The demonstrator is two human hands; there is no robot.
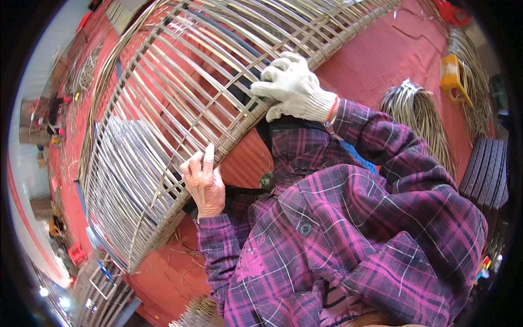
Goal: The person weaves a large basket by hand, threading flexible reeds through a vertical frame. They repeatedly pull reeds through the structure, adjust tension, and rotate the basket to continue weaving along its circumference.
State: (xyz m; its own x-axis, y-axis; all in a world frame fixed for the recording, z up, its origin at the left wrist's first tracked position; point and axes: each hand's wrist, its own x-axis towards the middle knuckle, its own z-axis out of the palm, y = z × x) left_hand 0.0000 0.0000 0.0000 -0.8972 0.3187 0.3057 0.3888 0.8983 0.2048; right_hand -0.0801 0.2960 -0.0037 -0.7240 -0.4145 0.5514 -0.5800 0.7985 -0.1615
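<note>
The right hand (297,90) grasps the basket (238,129), likely steadying it; the left hand (204,184) curls fingers over its edge, grip unclear.

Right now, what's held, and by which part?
A woven frame, by its rim: the gloved right hand grips it; the left hand touches it, grip unclear.

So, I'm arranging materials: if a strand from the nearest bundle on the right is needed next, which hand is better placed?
Probably the right hand: gloved, it lies on the woven frame, nearer the bundle of strands. The bare left hand touches the frame farther off.
</note>
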